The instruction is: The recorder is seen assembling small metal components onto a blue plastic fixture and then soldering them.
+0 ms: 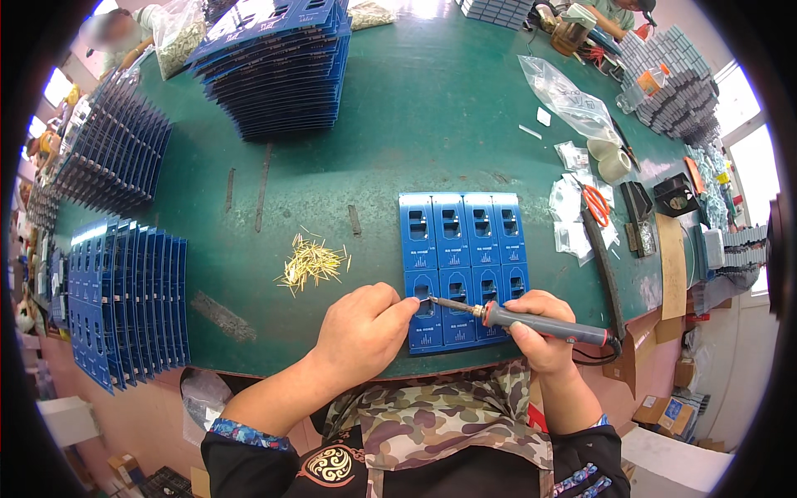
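A blue circuit board panel (452, 259) with rows of cut-out windows lies flat in front of me at the table's near edge. My right hand (544, 330) is wrapped round the grey handle of a soldering iron (531, 323), whose tip points left at a lower-left window of the panel. Close to that tip, my left hand (365, 328) is pinched at the panel's left edge; whatever its fingertips hold is too small or hidden to make out. A loose heap of thin gold-coloured pins (311, 264) lies on the table to the left of the panel.
Tall stacks of blue panels (274, 75) stand at the back and along the left (124, 299). To the right lie orange-handled scissors (595, 206), small plastic bags (569, 236), tape rolls (614, 164) and a black fan (675, 195). Other people sit across the green table (398, 108).
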### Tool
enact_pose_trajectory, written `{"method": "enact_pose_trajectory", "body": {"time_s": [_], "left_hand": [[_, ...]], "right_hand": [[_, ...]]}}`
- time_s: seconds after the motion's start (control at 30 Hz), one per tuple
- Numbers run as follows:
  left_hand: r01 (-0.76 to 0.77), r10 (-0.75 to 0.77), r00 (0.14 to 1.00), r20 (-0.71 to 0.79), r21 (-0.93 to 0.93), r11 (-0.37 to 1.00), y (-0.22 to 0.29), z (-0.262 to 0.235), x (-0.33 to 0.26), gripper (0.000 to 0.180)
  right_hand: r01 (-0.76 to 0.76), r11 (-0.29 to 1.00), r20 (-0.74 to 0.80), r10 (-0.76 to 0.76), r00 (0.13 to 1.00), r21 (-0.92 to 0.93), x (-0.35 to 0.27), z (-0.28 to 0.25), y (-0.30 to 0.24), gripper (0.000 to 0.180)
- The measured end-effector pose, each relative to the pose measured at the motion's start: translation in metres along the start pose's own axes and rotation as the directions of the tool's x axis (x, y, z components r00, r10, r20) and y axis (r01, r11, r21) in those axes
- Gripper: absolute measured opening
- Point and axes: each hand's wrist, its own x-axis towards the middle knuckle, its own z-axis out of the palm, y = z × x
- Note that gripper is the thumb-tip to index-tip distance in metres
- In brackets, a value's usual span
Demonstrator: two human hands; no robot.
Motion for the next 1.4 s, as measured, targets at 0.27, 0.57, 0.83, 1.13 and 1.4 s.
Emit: {"method": "enact_pose_trajectory", "body": {"time_s": [0.27, 0.57, 0.83, 1.13, 1.4], "left_hand": [[0.004, -0.004, 1.0, 0.011, 0.004, 1.0, 0.001, -0.002, 0.0, 0.021], [0.006, -0.006, 1.0, -0.025, -0.004, 1.0, 0.0, -0.001, -0.001, 0.021], [0.019, -0.019, 1.0, -0.004, 0.017, 1.0, 0.001, 0.0, -0.001, 0.015], [0.022, -0.022, 1.0, 0.016, 0.012, 1.0, 0.0, 0.001, -0.001, 0.015], [-0.045, 0.041, 0.998, -0.037, -0.128, 0.991, 0.022, -0.003, -0.008, 0.026]], "right_hand": [[-0.05, 0.998, -0.03, 0.051, 0.998, 0.034, -0.006, -0.002, 0.002, 0.023], [-0.015, 1.0, -0.023, 0.015, 1.0, -0.004, -0.001, 0.002, -0.004, 0.023], [0.022, 0.999, -0.005, -0.023, 1.0, -0.032, -0.002, 0.003, 0.0, 0.023], [0.045, 0.997, 0.002, -0.045, 0.999, -0.057, -0.001, 0.002, -0.001, 0.023], [-0.138, 0.945, -0.136, 0.185, 0.973, 0.296, -0.022, 0.007, -0.009, 0.029]]}}
